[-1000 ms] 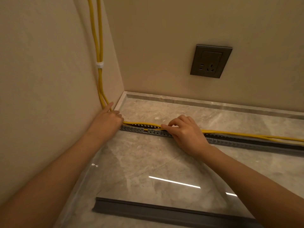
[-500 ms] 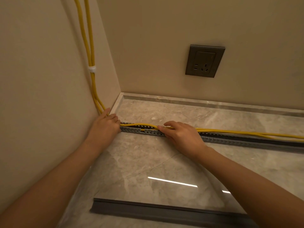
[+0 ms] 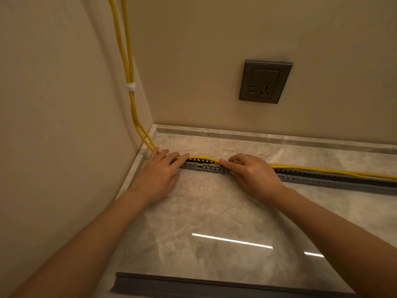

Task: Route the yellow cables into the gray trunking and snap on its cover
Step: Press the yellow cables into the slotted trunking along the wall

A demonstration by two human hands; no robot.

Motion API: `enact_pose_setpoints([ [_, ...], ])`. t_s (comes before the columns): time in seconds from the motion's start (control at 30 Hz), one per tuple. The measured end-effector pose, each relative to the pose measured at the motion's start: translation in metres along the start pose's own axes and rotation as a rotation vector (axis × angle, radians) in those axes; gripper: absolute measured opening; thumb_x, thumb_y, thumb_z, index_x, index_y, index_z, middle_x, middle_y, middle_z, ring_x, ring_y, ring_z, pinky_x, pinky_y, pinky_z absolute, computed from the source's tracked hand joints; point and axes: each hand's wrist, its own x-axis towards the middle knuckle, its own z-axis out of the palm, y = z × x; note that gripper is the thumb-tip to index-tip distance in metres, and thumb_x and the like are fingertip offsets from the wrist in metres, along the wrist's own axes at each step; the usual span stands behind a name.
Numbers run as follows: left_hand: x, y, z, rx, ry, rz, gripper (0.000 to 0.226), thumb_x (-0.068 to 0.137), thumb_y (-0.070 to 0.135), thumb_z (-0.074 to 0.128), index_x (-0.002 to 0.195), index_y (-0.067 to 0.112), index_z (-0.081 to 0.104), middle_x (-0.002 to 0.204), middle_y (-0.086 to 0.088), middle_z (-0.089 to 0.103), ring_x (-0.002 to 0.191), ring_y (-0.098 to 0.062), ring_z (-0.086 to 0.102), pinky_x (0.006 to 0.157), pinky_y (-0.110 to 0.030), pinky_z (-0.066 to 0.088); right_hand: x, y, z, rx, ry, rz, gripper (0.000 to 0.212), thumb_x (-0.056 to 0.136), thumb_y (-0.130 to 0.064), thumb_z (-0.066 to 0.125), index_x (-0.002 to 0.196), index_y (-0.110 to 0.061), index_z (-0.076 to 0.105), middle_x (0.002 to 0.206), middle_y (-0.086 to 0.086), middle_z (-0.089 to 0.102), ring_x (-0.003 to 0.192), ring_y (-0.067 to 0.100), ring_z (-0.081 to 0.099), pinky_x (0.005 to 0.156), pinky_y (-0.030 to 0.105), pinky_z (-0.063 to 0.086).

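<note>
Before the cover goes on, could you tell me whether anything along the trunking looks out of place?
Between the left hand and right hand, one of the yellow cables bows up above the gray trunking instead of lying in it. Right of the hands they ride over its top edge. The cover lies apart on the floor.

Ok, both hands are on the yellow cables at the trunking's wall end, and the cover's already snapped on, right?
No. The head view shows the cover lying loose on the floor near the person, with the gray trunking open on top. The rest holds: the left hand and right hand are on the yellow cables at its wall end.
</note>
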Motion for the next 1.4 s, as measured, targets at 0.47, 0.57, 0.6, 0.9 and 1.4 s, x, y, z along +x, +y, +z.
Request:
enact_pose_setpoints([
  [0.47, 0.003, 0.013, 0.01, -0.092, 0.1, -0.143, 0.045, 0.08, 0.008, 0.071, 0.123, 0.014, 0.061, 0.112, -0.022, 0.062, 0.106, -0.035, 0.061, 0.102, -0.06, 0.03, 0.002, -0.02, 0.024, 0.051, 0.093, 0.076, 0.054, 0.071, 0.005, 0.075, 0.121, -0.011, 0.063, 0.116, 0.015, 0.065, 0.098, 0.034, 0.063, 0.086, 0.041, 0.048],
  [0.57, 0.0, 0.008, 0.012, -0.053, 0.078, -0.124, 0.048, 0.081, 0.013, 0.07, 0.127, 0.018, 0.059, 0.122, -0.025, 0.058, 0.115, -0.036, 0.057, 0.102, -0.061, 0.031, 0.003, -0.02, 0.022, 0.006, 0.056, 0.069, 0.055, 0.07, 0.002, 0.077, 0.121, -0.015, 0.064, 0.119, 0.016, 0.063, 0.099, 0.035, 0.063, 0.085, 0.04, 0.048],
  [0.6, -0.001, 0.007, 0.013, -0.04, 0.065, -0.115, 0.049, 0.082, 0.015, 0.07, 0.129, 0.019, 0.057, 0.124, -0.025, 0.057, 0.117, -0.036, 0.055, 0.102, -0.061, 0.03, 0.003, -0.02, 0.022, -0.005, 0.046, 0.067, 0.056, 0.07, 0.001, 0.077, 0.122, -0.015, 0.063, 0.12, 0.016, 0.062, 0.099, 0.035, 0.063, 0.085, 0.041, 0.048],
  [0.9, 0.004, 0.012, 0.009, -0.044, -0.006, -0.267, 0.065, 0.09, 0.048, 0.028, 0.149, 0.026, 0.015, 0.143, -0.026, 0.036, 0.128, -0.034, 0.043, 0.115, -0.045, 0.01, 0.006, -0.018, 0.019, -0.042, -0.013, 0.039, 0.052, 0.074, -0.001, 0.073, 0.122, -0.016, 0.062, 0.121, 0.016, 0.063, 0.11, 0.033, 0.061, 0.095, 0.046, 0.044],
  [1.4, 0.02, 0.05, -0.004, -0.091, -0.072, -0.346, 0.046, 0.095, 0.041, 0.041, 0.139, 0.025, 0.042, 0.15, -0.006, 0.034, 0.138, -0.031, 0.028, 0.108, -0.061, 0.0, -0.019, 0.017, -0.027, 0.04, -0.106, 0.248, 0.024, 0.091, -0.023, 0.056, 0.112, -0.015, 0.063, 0.109, 0.004, 0.063, 0.095, 0.025, 0.057, 0.078, 0.038, 0.048],
])
